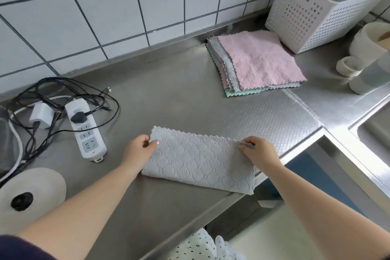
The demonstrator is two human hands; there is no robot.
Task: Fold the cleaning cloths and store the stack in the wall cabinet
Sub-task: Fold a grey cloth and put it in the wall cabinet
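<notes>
A grey quilted cloth (198,159), folded in half into a long strip, lies near the front edge of the steel counter (168,95). My left hand (138,151) pinches its far left corner between thumb and fingers. At the far right corner my right hand (258,151) pinches the cloth in the same way. A stack of several unfolded cloths (259,61), pink on top with grey and green below, sits farther back to the right. No wall cabinet is in view.
A white perforated basket (320,8) stands behind the stack against the tiled wall. A power strip (85,131) with tangled black cables lies at the left, a round white lid (31,194) nearer me. Jars stand at the right by the sink (373,129).
</notes>
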